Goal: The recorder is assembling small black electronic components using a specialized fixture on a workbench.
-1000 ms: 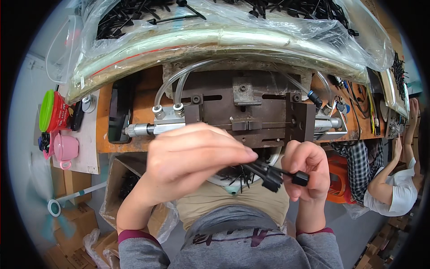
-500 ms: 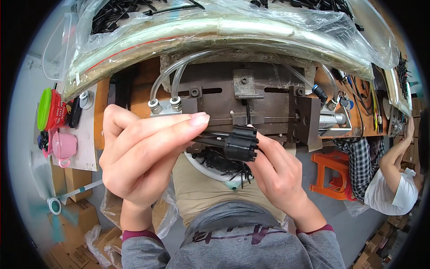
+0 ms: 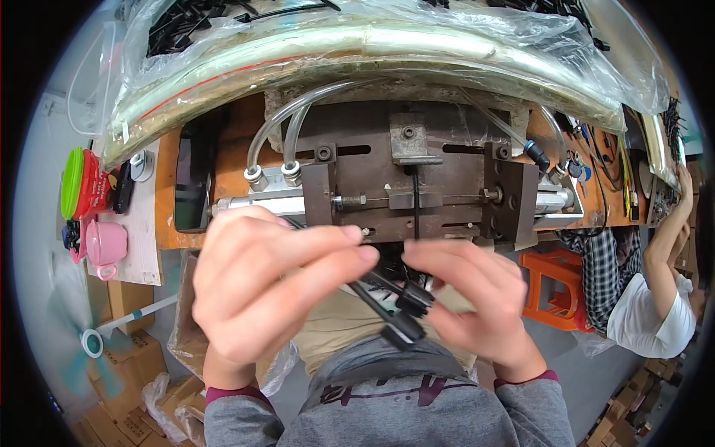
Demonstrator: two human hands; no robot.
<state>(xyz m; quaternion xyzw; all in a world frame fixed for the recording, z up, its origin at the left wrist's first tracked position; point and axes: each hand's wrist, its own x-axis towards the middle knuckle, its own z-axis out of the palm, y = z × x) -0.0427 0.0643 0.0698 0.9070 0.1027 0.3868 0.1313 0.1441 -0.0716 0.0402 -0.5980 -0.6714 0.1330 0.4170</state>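
Observation:
My left hand (image 3: 268, 287), closed, pinches several black plastic parts with thin rods and thicker ribbed heads. Two heads stick out below its fingertips: one black head (image 3: 414, 299) beside the right thumb, and another black head (image 3: 403, 330) lower down. Blurred by motion, my right hand (image 3: 480, 298) is bent around the near side of these parts. Its thumb lies at the upper head, but the grip cannot be made out. Just beyond both hands is a brown metal fixture (image 3: 320, 186), with a thin black rod (image 3: 416, 212) lying across its middle block.
Clear tubes (image 3: 277, 127) and metal cylinders (image 3: 555, 200) flank the fixture. Behind it, a plastic-lined padded rim (image 3: 365, 45) borders piled black parts. A pink cup (image 3: 106, 244) stands left, near a fan (image 3: 91, 343). At right are an orange stool (image 3: 551, 290) and another person (image 3: 655, 313).
Both hands have moved down and toward me. The bundled black heads have spread apart and tilted downward. The right fingers have shifted off the bundle's end, and more of the fixture shows.

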